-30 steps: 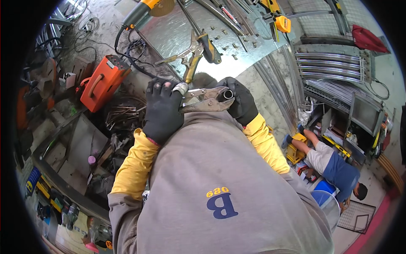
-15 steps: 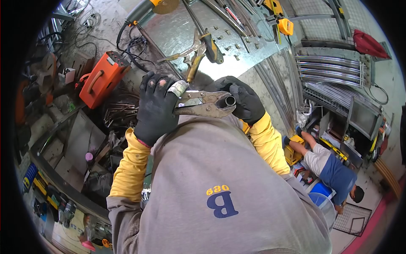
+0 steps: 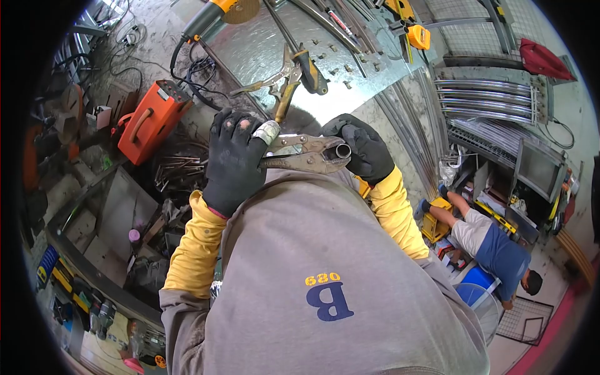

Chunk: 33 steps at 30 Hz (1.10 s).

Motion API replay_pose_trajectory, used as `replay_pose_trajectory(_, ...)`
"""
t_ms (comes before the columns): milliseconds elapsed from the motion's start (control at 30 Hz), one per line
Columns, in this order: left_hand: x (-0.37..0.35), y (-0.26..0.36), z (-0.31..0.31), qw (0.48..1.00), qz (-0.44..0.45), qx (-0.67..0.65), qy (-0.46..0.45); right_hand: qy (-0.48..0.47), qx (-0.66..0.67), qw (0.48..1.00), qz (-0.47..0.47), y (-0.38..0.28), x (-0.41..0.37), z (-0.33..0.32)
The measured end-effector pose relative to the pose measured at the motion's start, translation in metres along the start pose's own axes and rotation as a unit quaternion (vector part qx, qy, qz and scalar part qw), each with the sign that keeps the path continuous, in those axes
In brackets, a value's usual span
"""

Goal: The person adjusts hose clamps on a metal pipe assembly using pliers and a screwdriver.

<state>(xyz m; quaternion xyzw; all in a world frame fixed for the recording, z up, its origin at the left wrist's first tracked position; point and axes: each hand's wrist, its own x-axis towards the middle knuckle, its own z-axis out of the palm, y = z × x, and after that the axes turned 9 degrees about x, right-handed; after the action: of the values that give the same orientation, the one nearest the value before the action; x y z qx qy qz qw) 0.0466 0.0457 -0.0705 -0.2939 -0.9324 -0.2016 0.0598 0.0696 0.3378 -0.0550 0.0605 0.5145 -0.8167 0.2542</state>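
Observation:
My left hand, in a black glove with white wrapping on the thumb, is closed around the handles of worn locking pliers. Between the plier jaws sits a short metal tube, its round open end facing up at me. My right hand, gloved in black too, has its fingers bent and pressed against the tube at the jaw end. How far the fingers wrap around the tube is hidden. Just beyond my hands, another pair of locking pliers lies on the metal-topped table.
An angle grinder, a yellow tape measure, rods and several small metal pieces are on the table. An orange machine stands at left. Steel bars lie to the right. Another person is low down at far right.
The pliers and tube have tilted slightly, so the tube's open end faces me more. Both hands keep their hold. The view has shifted a little.

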Motion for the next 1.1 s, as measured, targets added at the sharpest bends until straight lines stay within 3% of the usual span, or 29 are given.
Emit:
replay_pose_trajectory(367,-0.005,0.005,0.005,1.000,-0.005,-0.020,0.023,0.007,-0.046,0.999,-0.009,0.009,-0.007,-0.002)
replay_pose_trajectory(567,-0.007,0.007,0.001,1.000,-0.005,-0.018,0.004,0.003,0.012,1.000,0.009,0.008,-0.006,-0.002)
replay_pose_trajectory(633,-0.008,0.009,0.000,1.000,-0.008,-0.021,0.007,0.005,-0.064,0.998,-0.013,0.006,-0.007,0.000)
replay_pose_trajectory(767,-0.007,0.016,-0.002,0.999,-0.026,-0.024,0.008,0.017,-0.028,0.999,0.002,0.004,-0.010,0.005)
replay_pose_trajectory(833,-0.009,0.017,-0.002,0.999,-0.034,-0.030,0.010,0.009,-0.163,0.985,-0.056,0.002,-0.010,0.008)
replay_pose_trajectory(1100,-0.012,0.020,0.003,0.999,-0.036,0.005,-0.010,0.035,-0.094,0.995,-0.024,0.010,-0.011,0.004)
